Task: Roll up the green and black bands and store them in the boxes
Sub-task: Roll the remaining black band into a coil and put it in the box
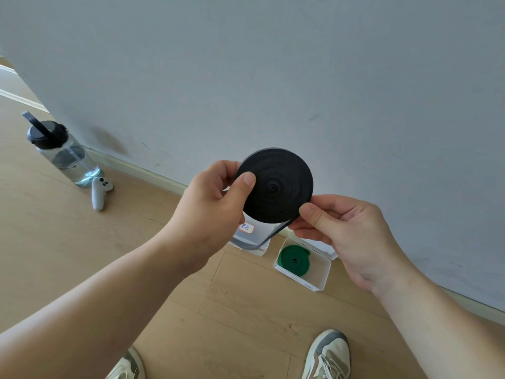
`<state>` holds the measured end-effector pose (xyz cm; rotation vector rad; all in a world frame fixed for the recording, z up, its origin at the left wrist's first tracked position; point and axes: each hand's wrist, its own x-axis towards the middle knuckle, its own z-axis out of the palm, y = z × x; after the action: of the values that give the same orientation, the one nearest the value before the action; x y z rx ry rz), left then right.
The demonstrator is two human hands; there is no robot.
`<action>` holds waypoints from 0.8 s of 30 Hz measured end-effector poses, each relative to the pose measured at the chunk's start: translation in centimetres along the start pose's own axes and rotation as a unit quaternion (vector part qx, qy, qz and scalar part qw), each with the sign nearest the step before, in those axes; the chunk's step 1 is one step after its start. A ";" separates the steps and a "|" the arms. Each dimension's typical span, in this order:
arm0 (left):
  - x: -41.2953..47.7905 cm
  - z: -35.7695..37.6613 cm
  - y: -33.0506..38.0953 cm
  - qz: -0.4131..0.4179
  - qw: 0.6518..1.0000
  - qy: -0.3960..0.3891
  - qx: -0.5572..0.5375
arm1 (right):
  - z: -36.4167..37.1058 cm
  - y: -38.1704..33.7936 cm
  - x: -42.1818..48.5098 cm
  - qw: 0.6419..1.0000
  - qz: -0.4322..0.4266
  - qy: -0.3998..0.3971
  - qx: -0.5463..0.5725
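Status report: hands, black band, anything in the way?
Both busy: left hand pinches the rolled black band at its rim, right hand pinches the loose tail. Stored: green band coiled in its open box. Nothing in the way.

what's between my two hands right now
The black roll, pinched at its edges by the left hand and right hand, seen in the head view.

On my feed the wooden floor carried a water bottle and a white controller near the wall at left. Further right stood a labelled box and an open box. Shoes were nearest.
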<state>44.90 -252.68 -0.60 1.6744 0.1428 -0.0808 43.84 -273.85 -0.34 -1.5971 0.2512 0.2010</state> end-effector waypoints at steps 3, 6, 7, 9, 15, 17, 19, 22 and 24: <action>-0.2 0.1 0.1 -0.013 1.000 0.006 -0.027 | 0.4 0.2 0.1 1.000 -0.002 0.005 0.017; -0.4 0.1 0.1 -0.036 0.997 0.009 -0.068 | 0.6 0.1 0.2 0.997 0.011 -0.008 0.073; -0.5 0.1 0.1 -0.045 0.995 0.005 -0.088 | 0.7 0.0 0.2 0.996 0.010 -0.006 0.088; -0.8 0.4 0.2 -0.069 0.990 -0.016 -0.120 | 0.7 -0.2 0.3 0.996 0.002 0.010 0.093; -0.6 -0.4 -0.2 -0.047 0.973 -0.109 0.198 | -0.9 -0.3 0.3 0.969 -0.087 0.066 -0.223; -0.8 -0.5 -0.3 0.030 0.947 -0.081 0.310 | -0.8 -0.6 -0.1 0.929 -0.155 0.048 -0.333; -1.0 -0.3 -0.4 0.116 0.936 -0.081 0.323 | -0.2 -0.6 -0.4 0.888 -0.228 0.014 -0.400; -1.3 0.2 -0.5 0.193 0.912 -0.111 0.346 | 1.0 -0.6 -0.8 0.826 -0.316 -0.026 -0.466; -1.1 0.0 0.0 0.165 0.923 -0.098 0.332 | 1.0 -0.9 -0.8 0.867 -0.294 -0.006 -0.402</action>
<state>43.81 -252.68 -0.48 2.3307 -0.3614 -0.0426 43.33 -272.81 0.67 -2.4182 -0.3968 -0.1944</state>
